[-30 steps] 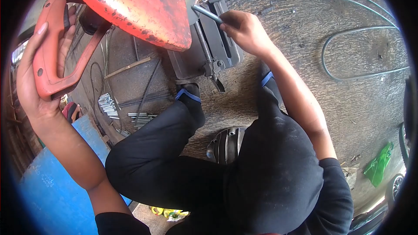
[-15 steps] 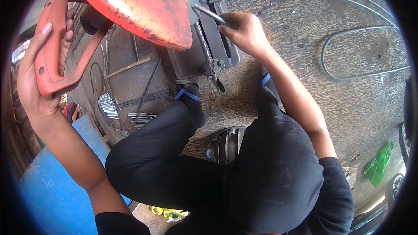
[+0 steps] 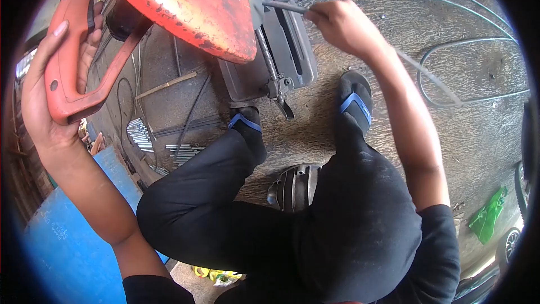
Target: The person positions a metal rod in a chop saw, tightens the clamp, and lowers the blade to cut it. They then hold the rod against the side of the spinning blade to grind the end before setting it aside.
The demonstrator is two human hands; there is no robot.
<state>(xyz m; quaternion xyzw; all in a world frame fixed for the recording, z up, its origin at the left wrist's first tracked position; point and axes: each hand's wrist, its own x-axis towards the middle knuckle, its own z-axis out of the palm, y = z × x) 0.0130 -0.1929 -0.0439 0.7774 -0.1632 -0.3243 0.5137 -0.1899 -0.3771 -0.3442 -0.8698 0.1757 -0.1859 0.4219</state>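
My left hand (image 3: 48, 93) is wrapped round the red handle (image 3: 63, 73) of a cut-off saw at the upper left. The saw's scuffed orange-red guard (image 3: 191, 8) hides the blade. Under it lies the grey base (image 3: 292, 50) with a threaded clamp screw (image 3: 266, 53). My right hand (image 3: 349, 25), fingers closed, grips a metal rod (image 3: 286, 6) right of the guard. The rod's left end reaches the saw beside the guard, and a blurred length (image 3: 430, 76) shows beyond my forearm.
Long bent rods (image 3: 433, 50) curve over the floor at right. Cut rod pieces (image 3: 139, 134) lie in bundles at left, near a wooden stick (image 3: 167, 85). A finned metal part (image 3: 295, 187) sits between my legs; a blue panel (image 3: 67, 236) is lower left, a green bag (image 3: 488, 217) lower right.
My right hand has moved right with the rod, away from the guard. The saw head has shifted slightly right in view. My right foot now shows more fully.
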